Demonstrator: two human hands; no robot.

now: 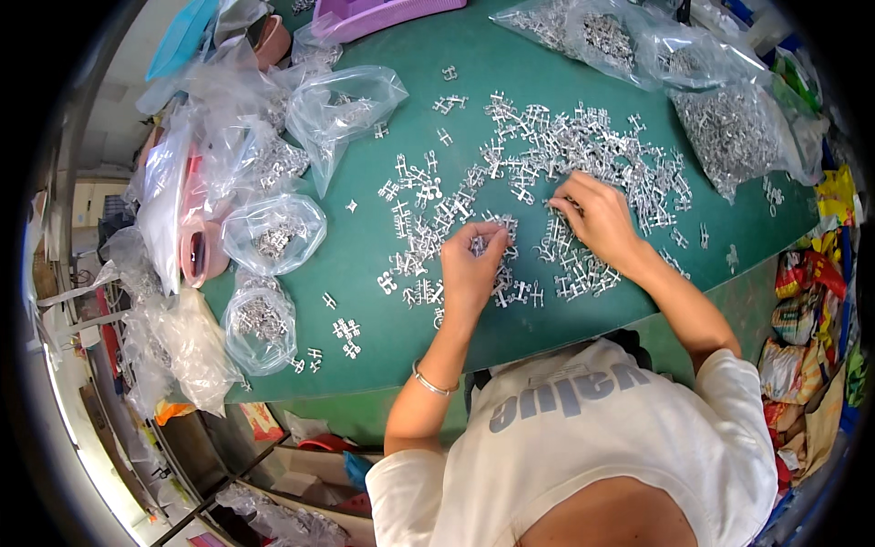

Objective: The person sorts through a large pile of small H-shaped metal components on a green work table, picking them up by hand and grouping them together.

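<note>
At the centre we see a loose heap of small, silver-coloured metal pieces with branching, H-like outlines (592, 146), spread over a smooth green tabletop (355, 264). Our left hand (468, 269) lies over the heap's left part, thumb and fingers curved toward each other; pieces show in the gap between them, though we cannot tell whether these are gripped or lie beneath. Our right hand (597, 219) is over the middle of the heap, palm down, its fingertips drawn together; whether they pinch a piece we cannot tell.

To the heap's left, toward our body, we note a small separate cluster of the same pieces (346, 335). Farther left of the heap stand open, clear plastic bags (314, 223) containing similar pieces, with a pink plastic container (211, 253) beside them. Beyond the heap, to its left, is a purple plastic tray (392, 20); to its right lies a bulging, clear plastic bag (784, 137), also filled with silver pieces. On the heap's near side we see a silver-coloured bracelet (432, 385) on our left wrist and a white T-shirt (592, 447).
</note>
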